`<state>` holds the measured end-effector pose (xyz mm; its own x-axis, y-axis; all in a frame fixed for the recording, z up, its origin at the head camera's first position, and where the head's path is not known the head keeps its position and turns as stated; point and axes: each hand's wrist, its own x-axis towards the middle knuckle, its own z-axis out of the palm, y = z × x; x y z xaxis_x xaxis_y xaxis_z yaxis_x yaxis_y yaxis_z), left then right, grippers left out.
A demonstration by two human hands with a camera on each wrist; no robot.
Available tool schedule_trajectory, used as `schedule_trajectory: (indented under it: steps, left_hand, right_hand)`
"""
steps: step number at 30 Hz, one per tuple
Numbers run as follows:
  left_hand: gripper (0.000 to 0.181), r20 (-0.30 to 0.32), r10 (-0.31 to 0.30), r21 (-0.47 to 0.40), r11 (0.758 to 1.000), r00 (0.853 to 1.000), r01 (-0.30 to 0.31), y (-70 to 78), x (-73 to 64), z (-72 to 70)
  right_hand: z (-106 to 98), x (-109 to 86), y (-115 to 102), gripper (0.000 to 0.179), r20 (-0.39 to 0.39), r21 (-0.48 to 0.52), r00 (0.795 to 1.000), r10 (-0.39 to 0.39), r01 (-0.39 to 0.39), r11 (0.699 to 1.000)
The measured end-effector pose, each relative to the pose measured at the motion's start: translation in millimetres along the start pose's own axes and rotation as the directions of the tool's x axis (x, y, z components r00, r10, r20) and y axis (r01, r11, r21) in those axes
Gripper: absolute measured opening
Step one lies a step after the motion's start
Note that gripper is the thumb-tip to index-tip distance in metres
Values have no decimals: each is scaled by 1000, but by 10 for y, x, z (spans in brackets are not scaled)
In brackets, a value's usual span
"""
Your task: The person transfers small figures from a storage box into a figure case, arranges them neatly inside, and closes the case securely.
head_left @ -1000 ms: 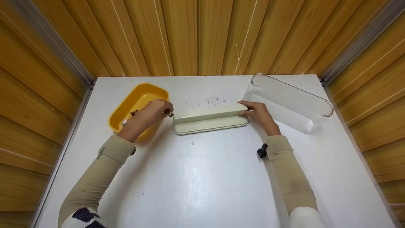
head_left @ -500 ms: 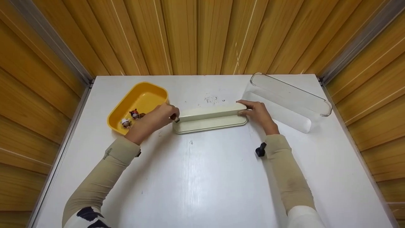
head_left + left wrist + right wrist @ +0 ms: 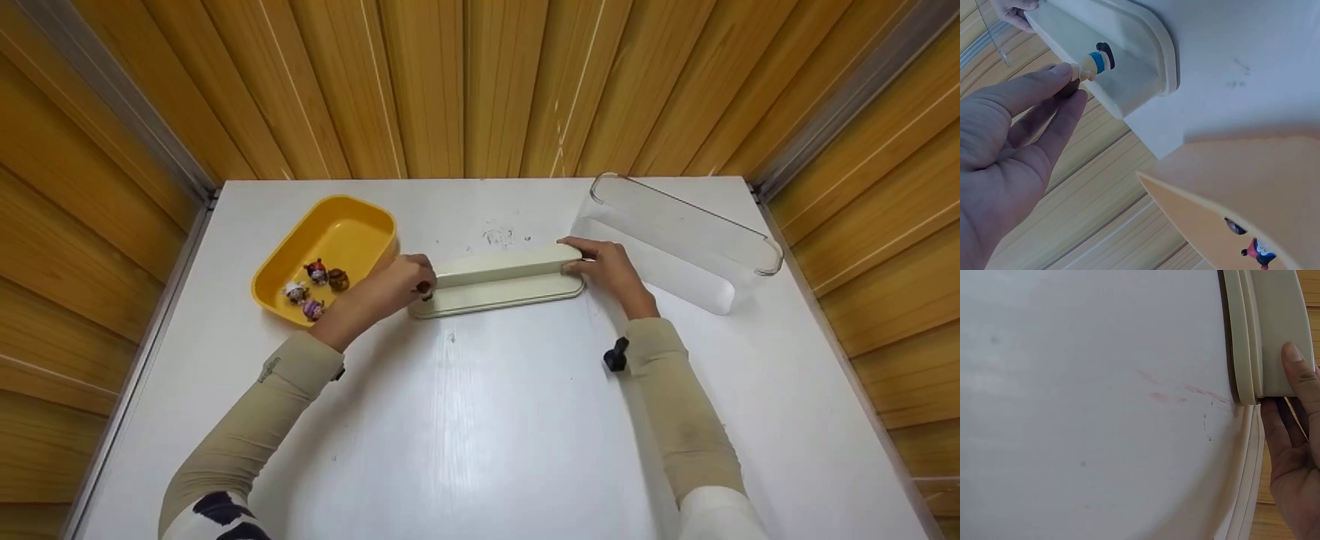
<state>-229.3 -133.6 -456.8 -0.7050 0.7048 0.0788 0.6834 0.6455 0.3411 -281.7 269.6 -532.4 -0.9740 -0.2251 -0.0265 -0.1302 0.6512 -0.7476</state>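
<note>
Figurine (image 3: 1097,62) partly hidden in left hand (image 3: 1013,160)

The white table (image 3: 465,420) has a sheen. Near its far left corner the yellow tub (image 3: 352,232) looks like glossy plastic; near its far right, the clear case (image 3: 675,232) gleams. The cream stand (image 3: 502,291) is smooth, the sleeves (image 3: 686,409) matt cloth.

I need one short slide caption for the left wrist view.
Left hand pinching a small figurine near a cream stepped stand, a yellow tray with more figurines nearby.
</note>
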Motion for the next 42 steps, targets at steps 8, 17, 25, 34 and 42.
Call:
schedule_trajectory:
  steps: [8, 17, 25, 34, 42]
  left_hand:
    - [20, -59, 5, 25, 1000, 998, -4, -22, -13, 165]
    - [24, -61, -12, -14, 1000, 998, 11, -49, -96, 301]
    - [18, -78, -4, -1, 1000, 997, 4, -37, -81, 312]
    - [17, -76, -45, -20, 999, 996, 44, -23, -70, 335]
    - [21, -110, -31, -18, 999, 993, 29, -58, -103, 253]
  right_hand:
    - [-10, -9, 1, 52, 3, 25, 1000, 2, -2, 1000]
    - [-3, 2, 5, 53, 9, 11, 1000, 17, -17, 1000]
    - [-4, 4, 7, 53, 5, 25, 1000, 9, -9, 1000]
    - [0, -3, 13, 52, -2, 4, 1000, 6, -6, 1000]
    - [4, -7, 15, 52, -2, 25, 1000, 5, -5, 1000]
